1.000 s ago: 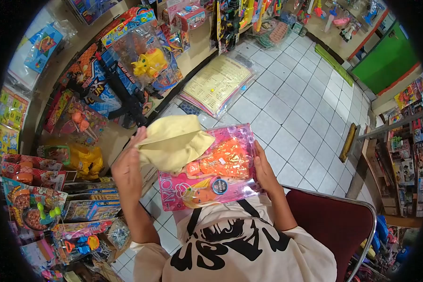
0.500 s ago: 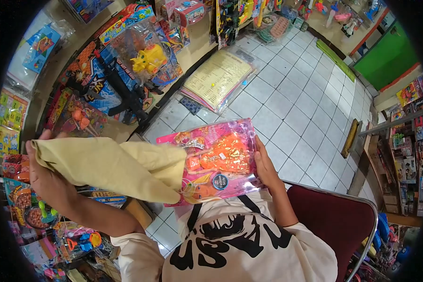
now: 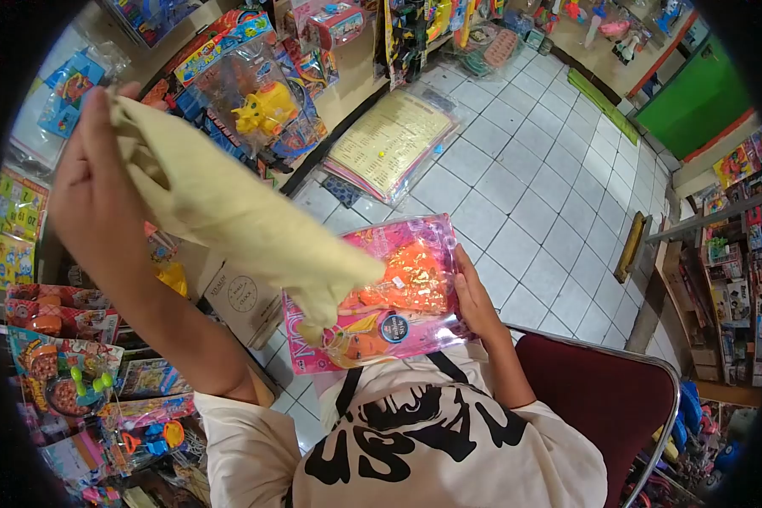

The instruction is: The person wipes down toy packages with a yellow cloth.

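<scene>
My left hand [image 3: 93,190] is raised at the left with its fingers closed on one end of a pale yellow cloth [image 3: 237,203]. The cloth slants down to the right, and its lower end overlaps a pink doll package [image 3: 317,347]. Inside the package show a doll's orange dress and blond hair, beneath clear shiny plastic. Along the package's right edge, my right hand [image 3: 478,300] grips it, thumb side up. The package lies tilted close in front of my white shirt, partly hidden by the cloth.
Hanging toys, including a yellow figure in a bag [image 3: 267,106], line the left wall. Wrapped printed sheets [image 3: 389,144] lie on the tiled floor [image 3: 516,195]. A cardboard box [image 3: 237,292] stands behind the cloth. A dark red chair [image 3: 597,406] is at my right, beyond it shelves [image 3: 715,296].
My left hand has risen, lifting the cloth's held end up and uncovering the package's left side and the cardboard box. My right hand and the package stay almost still.
</scene>
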Demonstrator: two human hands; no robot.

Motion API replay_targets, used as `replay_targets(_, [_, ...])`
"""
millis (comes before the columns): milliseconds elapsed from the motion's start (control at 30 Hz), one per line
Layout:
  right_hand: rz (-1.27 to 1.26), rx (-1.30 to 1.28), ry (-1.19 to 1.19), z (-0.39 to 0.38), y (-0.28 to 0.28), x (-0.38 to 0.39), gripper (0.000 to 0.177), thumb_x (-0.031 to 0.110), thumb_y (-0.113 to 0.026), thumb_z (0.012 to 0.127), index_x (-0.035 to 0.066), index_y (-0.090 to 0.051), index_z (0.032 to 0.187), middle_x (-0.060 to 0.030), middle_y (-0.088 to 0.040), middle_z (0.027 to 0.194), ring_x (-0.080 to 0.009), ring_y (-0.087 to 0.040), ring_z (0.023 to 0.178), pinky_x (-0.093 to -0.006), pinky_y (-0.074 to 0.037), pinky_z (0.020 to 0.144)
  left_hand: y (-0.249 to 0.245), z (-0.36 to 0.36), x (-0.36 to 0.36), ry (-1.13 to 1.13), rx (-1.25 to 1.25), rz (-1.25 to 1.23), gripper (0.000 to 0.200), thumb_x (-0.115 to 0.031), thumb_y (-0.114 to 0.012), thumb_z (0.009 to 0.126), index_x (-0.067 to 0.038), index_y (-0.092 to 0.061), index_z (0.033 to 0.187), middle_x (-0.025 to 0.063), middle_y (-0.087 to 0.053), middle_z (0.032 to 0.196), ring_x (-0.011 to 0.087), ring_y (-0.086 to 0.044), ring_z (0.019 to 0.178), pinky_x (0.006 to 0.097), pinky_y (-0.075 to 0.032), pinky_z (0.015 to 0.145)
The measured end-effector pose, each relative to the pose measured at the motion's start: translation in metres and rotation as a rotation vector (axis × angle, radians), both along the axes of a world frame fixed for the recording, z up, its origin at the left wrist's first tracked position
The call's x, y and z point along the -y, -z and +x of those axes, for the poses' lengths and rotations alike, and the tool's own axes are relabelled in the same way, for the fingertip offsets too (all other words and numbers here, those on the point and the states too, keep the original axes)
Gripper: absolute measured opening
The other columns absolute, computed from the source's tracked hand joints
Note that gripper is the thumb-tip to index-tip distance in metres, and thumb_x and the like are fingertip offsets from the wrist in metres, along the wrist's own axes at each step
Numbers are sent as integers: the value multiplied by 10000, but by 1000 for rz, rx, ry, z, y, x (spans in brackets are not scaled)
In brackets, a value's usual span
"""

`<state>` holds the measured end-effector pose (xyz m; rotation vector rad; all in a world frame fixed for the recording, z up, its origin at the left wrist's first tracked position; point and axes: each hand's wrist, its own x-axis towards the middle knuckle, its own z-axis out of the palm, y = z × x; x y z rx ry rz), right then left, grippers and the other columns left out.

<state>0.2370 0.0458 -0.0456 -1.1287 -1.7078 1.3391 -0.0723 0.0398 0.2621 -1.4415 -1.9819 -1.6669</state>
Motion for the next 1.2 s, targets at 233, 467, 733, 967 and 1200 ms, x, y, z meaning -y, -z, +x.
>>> replay_targets(233, [-14,9,-1,1,-2,-1,525,207,-339,968,-74,-201,1390,-227,-245,1449,-294,-230,1359,-334,-161,1108,137,93,38,839,93,-688,326,-186,-505,908,23,-524,1157,179,-623,974,303,-615,884,357,-486,744])
replay_targets(467, [-36,-10,6,3,-4,-1,527,227,-299,976,-85,-192,1388,-234,-241,1447,-299,-230,1358,-341,-162,1108,212,101,33,975,-368,-718,427,-295,-507,908,-94,-487,1285,148,-511,1261,312,-430,1219,422,-294,1038])
replay_targets(733, [-5,-82,-27,5,11,1,632,436,-156,985,-27,-179,1414,-179,-211,1468,-263,-200,1366,-348,-142,1115,292,121,28,1099,-712,-697,544,-400,-418,927,-148,-320,1399,82,-305,1452,275,-211,1370,501,-141,1099])
replay_targets(967, [-84,-160,0,1,17,1,588,330,-235,999,-43,-71,1422,-227,-154,1475,-286,-163,1378,-339,-119,1116,302,103,14,520,-678,-796,551,-307,-418,923,27,-336,1353,170,-336,1420,268,-245,1358,487,-128,1104])
replay_targets(1200, [-84,-187,-6,1,12,2,605,318,-233,1001,-36,15,1423,-233,-99,1487,-283,-124,1389,-335,-106,1114,309,116,-16,649,-697,-685,533,-313,-508,882,-7,-421,1310,153,-437,1353,251,-382,1279,419,-219,1082])
